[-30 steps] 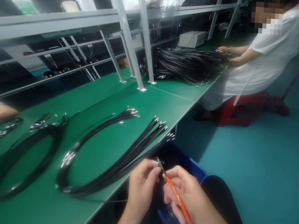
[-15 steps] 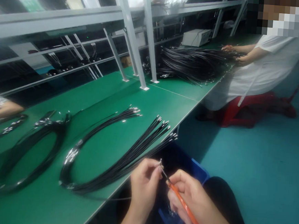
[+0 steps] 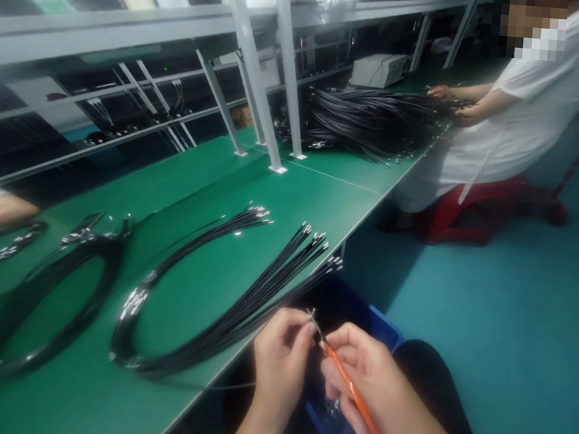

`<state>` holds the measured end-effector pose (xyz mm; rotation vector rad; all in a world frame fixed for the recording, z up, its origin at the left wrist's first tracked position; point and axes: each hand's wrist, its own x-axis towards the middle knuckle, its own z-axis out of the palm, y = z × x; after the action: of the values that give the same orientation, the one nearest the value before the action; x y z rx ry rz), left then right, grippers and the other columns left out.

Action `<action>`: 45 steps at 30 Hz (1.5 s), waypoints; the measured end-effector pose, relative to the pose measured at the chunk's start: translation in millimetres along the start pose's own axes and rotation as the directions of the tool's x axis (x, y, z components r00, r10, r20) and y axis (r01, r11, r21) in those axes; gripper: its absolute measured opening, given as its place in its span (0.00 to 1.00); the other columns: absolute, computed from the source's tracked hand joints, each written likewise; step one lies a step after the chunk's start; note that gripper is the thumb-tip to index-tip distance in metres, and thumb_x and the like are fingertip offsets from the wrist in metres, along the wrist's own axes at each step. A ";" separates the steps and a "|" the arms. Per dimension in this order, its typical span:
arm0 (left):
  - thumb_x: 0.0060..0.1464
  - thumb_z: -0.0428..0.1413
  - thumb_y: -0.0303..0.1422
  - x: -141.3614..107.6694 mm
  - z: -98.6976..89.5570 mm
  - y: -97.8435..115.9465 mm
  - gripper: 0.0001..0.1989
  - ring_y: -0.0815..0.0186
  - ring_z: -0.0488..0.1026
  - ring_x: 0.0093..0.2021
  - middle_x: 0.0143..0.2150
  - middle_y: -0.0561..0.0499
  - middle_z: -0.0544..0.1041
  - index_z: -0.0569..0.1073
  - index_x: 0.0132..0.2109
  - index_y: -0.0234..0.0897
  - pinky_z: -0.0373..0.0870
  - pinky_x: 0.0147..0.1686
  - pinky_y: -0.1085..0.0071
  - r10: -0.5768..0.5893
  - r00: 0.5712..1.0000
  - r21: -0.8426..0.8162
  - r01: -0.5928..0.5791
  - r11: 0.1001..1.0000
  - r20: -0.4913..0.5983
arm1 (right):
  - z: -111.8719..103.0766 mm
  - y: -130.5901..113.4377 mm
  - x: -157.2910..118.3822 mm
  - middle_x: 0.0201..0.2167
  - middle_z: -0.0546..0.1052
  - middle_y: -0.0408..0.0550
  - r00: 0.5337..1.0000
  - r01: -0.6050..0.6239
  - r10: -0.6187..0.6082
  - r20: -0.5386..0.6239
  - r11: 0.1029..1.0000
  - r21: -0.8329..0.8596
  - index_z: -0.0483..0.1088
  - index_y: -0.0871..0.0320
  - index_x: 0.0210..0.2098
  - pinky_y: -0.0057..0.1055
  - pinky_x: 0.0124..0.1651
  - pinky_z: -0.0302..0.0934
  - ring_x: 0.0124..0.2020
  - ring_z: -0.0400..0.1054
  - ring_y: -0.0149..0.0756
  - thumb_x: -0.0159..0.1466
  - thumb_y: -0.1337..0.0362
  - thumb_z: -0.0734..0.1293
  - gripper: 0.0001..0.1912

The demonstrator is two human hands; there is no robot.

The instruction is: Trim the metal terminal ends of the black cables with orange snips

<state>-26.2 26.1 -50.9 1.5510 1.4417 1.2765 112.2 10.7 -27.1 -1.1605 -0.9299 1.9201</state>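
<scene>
My left hand pinches the end of a black cable with a small metal tip, just off the table's front edge. My right hand is closed on an orange-handled tool, whose thin metal point touches the cable end at my left fingertips. A curved bundle of black cables with silvery ends lies on the green table beside my left hand. Below both hands stands a blue bin, partly hidden, with small shiny pieces inside.
On the green table, another coiled cable bundle lies at the left, near a person's forearm. Shelf posts rise from the table. Further back, a person in white on a red stool handles a big cable pile.
The orange tool's handle has swung slightly in my right hand, and its tip has shifted a little at the cable end. The whole view has drifted slightly. My left hand keeps its pinch.
</scene>
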 end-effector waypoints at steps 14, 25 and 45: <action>0.53 0.56 0.26 1.0 -0.2 1.5 0.02 0.69 0.71 0.28 0.29 0.54 0.74 0.72 0.34 0.37 0.68 0.29 0.74 0.276 0.959 0.235 -0.255 0.938 -0.061 | -6.5 7.6 -5.2 0.23 0.69 0.35 0.944 0.220 -0.224 -0.240 0.974 -0.046 0.63 0.55 0.36 0.21 0.25 0.59 0.22 0.62 0.25 0.53 0.70 0.71 0.15; 0.54 0.55 0.27 -6.8 0.0 13.8 0.05 0.70 0.68 0.26 0.26 0.54 0.72 0.70 0.29 0.36 0.65 0.28 0.75 0.163 0.986 0.145 -0.167 0.975 0.036 | 6.4 -8.2 15.5 0.28 0.74 0.39 0.869 0.409 -0.366 -0.333 0.910 0.069 0.62 0.53 0.37 0.25 0.36 0.65 0.31 0.70 0.31 0.52 0.66 0.74 0.18; 0.53 0.58 0.31 9.5 -25.7 13.4 0.04 0.73 0.61 0.27 0.28 0.55 0.68 0.72 0.32 0.35 0.59 0.28 0.77 -0.061 0.965 -0.389 0.159 0.908 0.253 | -35.1 -6.9 10.8 0.23 0.72 0.43 0.894 -0.027 -0.042 0.446 0.989 0.148 0.67 0.61 0.35 0.21 0.20 0.44 0.18 0.53 0.21 0.49 0.64 0.75 0.17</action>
<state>-46.7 29.1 -28.5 1.2702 1.0185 1.1871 141.8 30.9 -37.6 -0.6296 -0.9977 2.2585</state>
